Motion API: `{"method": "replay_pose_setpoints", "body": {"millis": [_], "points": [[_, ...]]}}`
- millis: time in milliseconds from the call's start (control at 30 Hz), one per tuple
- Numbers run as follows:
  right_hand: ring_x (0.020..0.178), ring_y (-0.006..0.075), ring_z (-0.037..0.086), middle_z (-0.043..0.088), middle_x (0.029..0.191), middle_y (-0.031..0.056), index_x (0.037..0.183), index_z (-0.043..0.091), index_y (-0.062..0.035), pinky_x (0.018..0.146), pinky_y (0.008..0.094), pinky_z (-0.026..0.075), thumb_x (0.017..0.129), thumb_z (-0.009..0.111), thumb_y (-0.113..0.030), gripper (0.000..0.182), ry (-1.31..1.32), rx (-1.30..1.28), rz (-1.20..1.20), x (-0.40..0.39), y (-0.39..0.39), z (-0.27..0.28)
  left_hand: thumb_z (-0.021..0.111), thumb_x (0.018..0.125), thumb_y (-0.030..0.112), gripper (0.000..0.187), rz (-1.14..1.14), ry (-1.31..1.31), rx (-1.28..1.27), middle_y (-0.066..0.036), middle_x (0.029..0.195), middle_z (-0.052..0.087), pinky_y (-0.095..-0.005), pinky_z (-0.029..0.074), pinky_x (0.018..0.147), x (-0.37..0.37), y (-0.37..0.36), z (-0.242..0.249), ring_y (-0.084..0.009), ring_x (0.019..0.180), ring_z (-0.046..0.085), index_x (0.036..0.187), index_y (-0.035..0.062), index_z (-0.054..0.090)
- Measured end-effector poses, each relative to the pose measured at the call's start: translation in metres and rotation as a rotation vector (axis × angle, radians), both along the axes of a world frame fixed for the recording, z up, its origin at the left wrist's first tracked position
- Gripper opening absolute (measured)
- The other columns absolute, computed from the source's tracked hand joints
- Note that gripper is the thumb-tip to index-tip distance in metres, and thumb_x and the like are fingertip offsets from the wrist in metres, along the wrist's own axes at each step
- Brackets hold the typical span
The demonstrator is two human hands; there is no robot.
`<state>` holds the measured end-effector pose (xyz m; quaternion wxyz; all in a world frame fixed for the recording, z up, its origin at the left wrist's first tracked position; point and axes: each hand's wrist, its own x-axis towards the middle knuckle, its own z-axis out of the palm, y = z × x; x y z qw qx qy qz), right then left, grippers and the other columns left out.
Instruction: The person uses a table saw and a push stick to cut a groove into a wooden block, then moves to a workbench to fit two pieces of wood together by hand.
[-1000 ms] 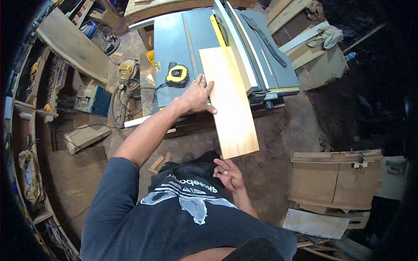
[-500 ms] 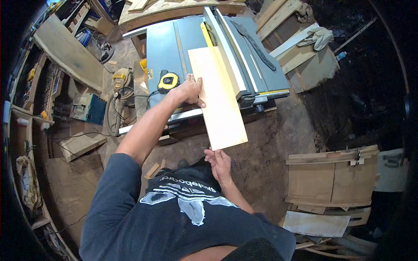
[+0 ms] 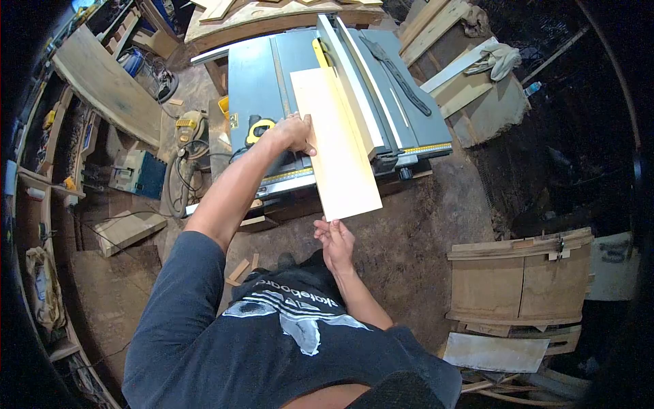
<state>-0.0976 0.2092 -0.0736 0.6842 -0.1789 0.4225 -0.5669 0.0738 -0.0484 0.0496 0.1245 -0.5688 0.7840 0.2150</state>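
A pale wooden board (image 3: 337, 146) lies on the blue-grey table saw top (image 3: 253, 71), alongside the long fence (image 3: 349, 82), its near end overhanging the front edge. My left hand (image 3: 294, 134) presses against the board's left edge, thumb and fingers apart. At the near end, my right hand (image 3: 336, 245) pinches the board's left corner from below, thumb uppermost. Just left of my left hand sits a yellow and black tape measure (image 3: 259, 129), partly covered by that hand and forearm. A narrow yellow piece (image 3: 319, 53) stands beyond the board's far end, beside the fence.
A black bar-shaped tool (image 3: 395, 73) rests on the saw top right of the fence. On the left are a yellow power tool (image 3: 191, 125) with a hose and a teal case (image 3: 137, 172). Wooden panels (image 3: 521, 283) stand at right. Offcuts (image 3: 238, 270) lie near my feet.
The board has slid forward along the fence, away from me. My right hand has moved forward with it. My left hand has shifted slightly left and forward, now covering part of the tape measure.
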Motion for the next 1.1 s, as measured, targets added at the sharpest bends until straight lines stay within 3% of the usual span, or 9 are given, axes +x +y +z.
{"method": "replay_pose_setpoints", "body": {"millis": [167, 233, 267, 333, 567, 600, 767, 867, 1100], "points": [[0.077, 0.0169, 0.063, 0.071, 0.099, 0.0176, 0.117, 0.059, 0.0069, 0.071, 0.0294, 0.052, 0.104, 0.057, -0.031, 0.039, -0.011, -0.006, -0.021, 0.008, -0.016, -0.005, 0.081, 0.079, 0.046, 0.101, 0.006, 0.001, -0.013, -0.034, 0.144, 0.046, -0.0547, 0.032, 0.117, 0.004, -0.004, 0.005, -0.0409, 0.143, 0.039, 0.149, -0.0087, 0.032], [0.076, 0.0165, 0.063, 0.071, 0.098, 0.0176, 0.116, 0.059, 0.0065, 0.070, 0.0293, 0.052, 0.104, 0.058, -0.030, 0.039, -0.012, -0.002, -0.030, 0.011, -0.022, -0.006, 0.076, 0.085, 0.049, 0.085, -0.038, 0.014, -0.083, -0.033, 0.133, 0.056, -0.0597, 0.038, 0.110, 0.008, -0.007, -0.004, -0.0435, 0.134, 0.048, 0.140, -0.0067, 0.044], [0.074, 0.0164, 0.063, 0.071, 0.097, 0.0175, 0.114, 0.060, 0.0055, 0.069, 0.0293, 0.052, 0.104, 0.059, -0.030, 0.037, -0.020, 0.009, -0.042, 0.013, -0.026, -0.006, 0.076, 0.085, 0.049, 0.085, -0.037, 0.014, -0.085, -0.033, 0.133, 0.056, -0.0597, 0.038, 0.110, 0.008, -0.008, -0.009, -0.0435, 0.134, 0.048, 0.140, -0.0067, 0.044], [0.072, 0.0164, 0.063, 0.071, 0.095, 0.0174, 0.113, 0.061, 0.0045, 0.067, 0.0294, 0.053, 0.103, 0.060, -0.029, 0.035, -0.030, 0.018, -0.056, 0.016, -0.032, -0.009, 0.064, 0.094, 0.045, 0.081, -0.022, -0.021, -0.112, -0.035, 0.145, 0.045, -0.0583, 0.030, 0.117, 0.005, -0.002, -0.015, -0.0439, 0.144, 0.036, 0.148, -0.0076, 0.033], [0.065, 0.0171, 0.063, 0.069, 0.085, 0.0139, 0.102, 0.063, -0.0002, 0.063, 0.0309, 0.053, 0.101, 0.064, -0.027, 0.027, -0.016, 0.089, -0.128, 0.028, -0.056, -0.004, 0.053, 0.098, 0.045, 0.081, -0.115, -0.058, -0.161, -0.038, 0.149, 0.037, -0.0593, 0.024, 0.120, 0.002, 0.026, -0.023, -0.0481, 0.146, 0.029, 0.152, -0.0087, 0.027], [0.065, 0.0169, 0.062, 0.069, 0.083, 0.0131, 0.100, 0.063, -0.0010, 0.062, 0.0309, 0.053, 0.100, 0.066, -0.027, 0.027, -0.022, 0.100, -0.138, 0.030, -0.059, -0.003, 0.052, 0.097, 0.052, 0.085, -0.136, -0.028, -0.189, -0.041, 0.147, 0.038, -0.0610, 0.026, 0.118, 0.002, 0.035, -0.023, -0.0496, 0.144, 0.032, 0.151, -0.0106, 0.030], [0.061, 0.0133, 0.057, 0.059, 0.072, 0.0043, 0.092, 0.058, -0.0054, 0.060, 0.0303, 0.054, 0.098, 0.069, -0.032, 0.029, 0.032, 0.193, -0.149, 0.035, -0.079, 0.004, 0.066, 0.083, 0.063, 0.108, -0.201, 0.059, -0.169, -0.043, 0.149, 0.032, -0.0596, 0.028, 0.118, -0.001, 0.080, -0.019, -0.0529, 0.144, 0.029, 0.150, -0.0120, 0.029], [0.058, 0.0114, 0.052, 0.051, 0.068, 0.0000, 0.085, 0.054, -0.0086, 0.060, 0.0314, 0.054, 0.096, 0.070, -0.036, 0.033, 0.065, 0.284, -0.142, 0.037, -0.090, 0.011, 0.070, 0.083, 0.059, 0.105, -0.197, 0.170, -0.254, -0.045, 0.146, 0.034, -0.0604, 0.028, 0.117, 0.001, 0.091, -0.030, -0.0571, 0.142, 0.030, 0.148, -0.0133, 0.030], [0.053, 0.0108, 0.047, 0.043, 0.059, -0.0048, 0.078, 0.053, -0.0125, 0.057, 0.0299, 0.050, 0.088, 0.078, -0.045, 0.042, 0.115, 0.430, -0.108, 0.036, -0.108, 0.024, 0.068, 0.086, 0.052, 0.092, -0.228, 0.118, -0.338, -0.045, 0.141, 0.042, -0.0549, 0.030, 0.118, 0.004, 0.075, -0.033, -0.0545, 0.139, 0.038, 0.144, -0.0145, 0.039]]}}
